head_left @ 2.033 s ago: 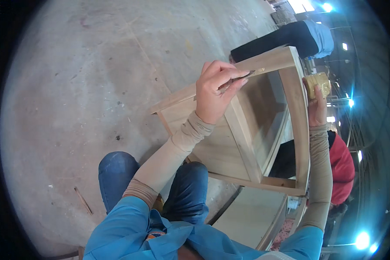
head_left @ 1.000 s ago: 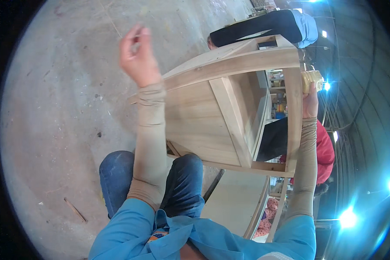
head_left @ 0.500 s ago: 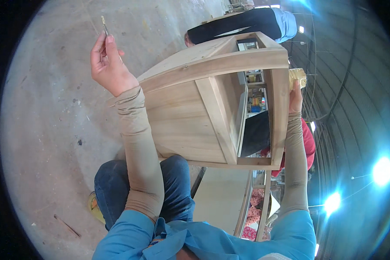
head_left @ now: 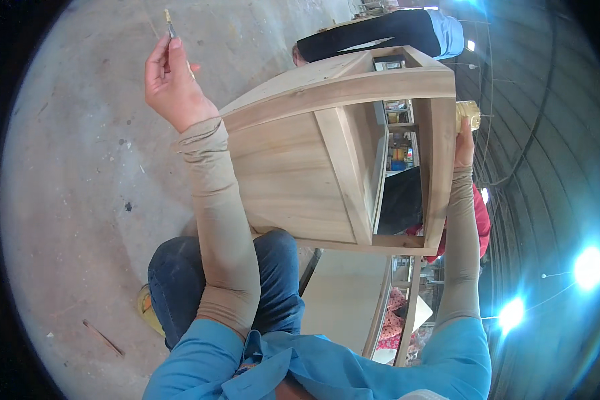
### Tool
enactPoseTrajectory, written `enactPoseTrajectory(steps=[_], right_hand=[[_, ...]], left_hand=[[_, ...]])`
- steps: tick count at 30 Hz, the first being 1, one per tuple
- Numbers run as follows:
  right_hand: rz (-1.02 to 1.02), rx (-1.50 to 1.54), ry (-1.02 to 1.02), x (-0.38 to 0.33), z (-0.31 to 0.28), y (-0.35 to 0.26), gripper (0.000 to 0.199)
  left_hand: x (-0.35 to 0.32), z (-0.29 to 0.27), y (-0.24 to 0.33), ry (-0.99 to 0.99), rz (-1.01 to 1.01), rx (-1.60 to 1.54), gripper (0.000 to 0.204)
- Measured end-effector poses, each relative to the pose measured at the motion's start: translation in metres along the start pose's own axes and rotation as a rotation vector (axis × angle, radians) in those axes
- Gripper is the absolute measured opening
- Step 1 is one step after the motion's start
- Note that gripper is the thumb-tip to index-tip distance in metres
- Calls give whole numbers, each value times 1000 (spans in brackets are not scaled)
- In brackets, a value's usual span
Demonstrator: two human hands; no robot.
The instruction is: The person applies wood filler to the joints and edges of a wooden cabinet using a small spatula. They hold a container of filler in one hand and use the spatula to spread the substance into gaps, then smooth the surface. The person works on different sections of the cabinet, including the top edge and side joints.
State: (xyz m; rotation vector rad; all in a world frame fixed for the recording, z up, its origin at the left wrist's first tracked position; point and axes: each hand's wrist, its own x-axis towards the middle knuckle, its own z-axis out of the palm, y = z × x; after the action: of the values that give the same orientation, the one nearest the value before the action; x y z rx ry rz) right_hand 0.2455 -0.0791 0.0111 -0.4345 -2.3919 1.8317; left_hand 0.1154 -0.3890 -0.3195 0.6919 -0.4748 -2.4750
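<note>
- Head view, hands: our left hand [head_left: 173,83] is raised out over the concrete floor [head_left: 80,187], thumb and fingertips pinched on a thin sliver-like tool [head_left: 169,23] that points upward. Our right hand [head_left: 464,143] reaches along the far right side of the wooden cabinet frame [head_left: 313,167], closed on a small yellowish object [head_left: 469,113] at the frame's outer corner; what that object is we cannot tell.
- Head view, workpiece: the frame is pale bare wood, tipped over our knees [head_left: 247,280], with its panelled side toward us and an open compartment to the right of a slanted inner post.
- Head view, doing the step well: we judge that the right hand alone steadies the frame, so it should keep firm contact at the corner while the left hand returns the tool to the curved top rail, meeting the wood at a shallow angle rather than stabbing at it.
- Head view, edges and open room: the floor to our left lies open and gives the left arm free swing. The right side is tight: another person in a dark top [head_left: 373,37] is just beyond the top rail, and a second flat panel [head_left: 343,293] lies below the frame.
</note>
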Motion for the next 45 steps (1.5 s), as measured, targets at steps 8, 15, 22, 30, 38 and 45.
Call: enactPoseTrajectory(steps=[8,15,22,30,38,45], right_hand=[[107,53,-49,2,-19,0,57],[75,-43,-73,11,-44,-7,55],[84,-56,-13,9,-41,-6,51],[60,-105,46,3,-16,-3,50],[120,-42,-84,6,-35,-5,52],[113,-18,-40,8,-20,-1,55]], left_hand=[[-1,-2,-16,-4,-10,-56,17],[-7,-6,-22,-48,-66,23,18],[-11,-8,-17,-51,-22,22,16],[-16,-6,-5,-49,28,16,17],[-84,-11,-10,-320,286,335,13],[-128,-53,-33,-606,450,535,20]])
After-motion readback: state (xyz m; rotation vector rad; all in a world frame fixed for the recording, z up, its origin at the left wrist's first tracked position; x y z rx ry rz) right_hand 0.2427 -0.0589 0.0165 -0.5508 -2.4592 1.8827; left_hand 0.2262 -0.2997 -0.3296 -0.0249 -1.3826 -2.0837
